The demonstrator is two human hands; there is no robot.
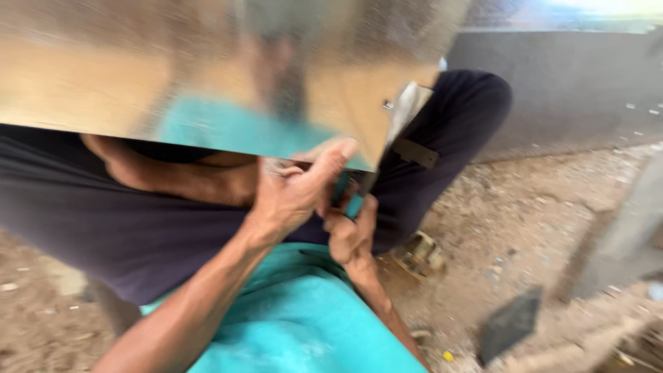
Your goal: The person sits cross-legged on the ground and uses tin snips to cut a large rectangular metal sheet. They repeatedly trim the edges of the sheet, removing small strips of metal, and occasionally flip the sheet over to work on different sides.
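Bare dirt floor strewn with rubble; dark grey wall behind, in daylight; grey post at right.

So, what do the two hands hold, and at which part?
Both the left hand and the right hand grip the shiny metal sheet at its lower corner.

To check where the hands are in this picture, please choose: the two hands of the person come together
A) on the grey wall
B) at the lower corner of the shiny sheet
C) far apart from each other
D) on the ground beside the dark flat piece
B: the left hand and right hand meet close together at the lower corner of the shiny sheet, above the lap.
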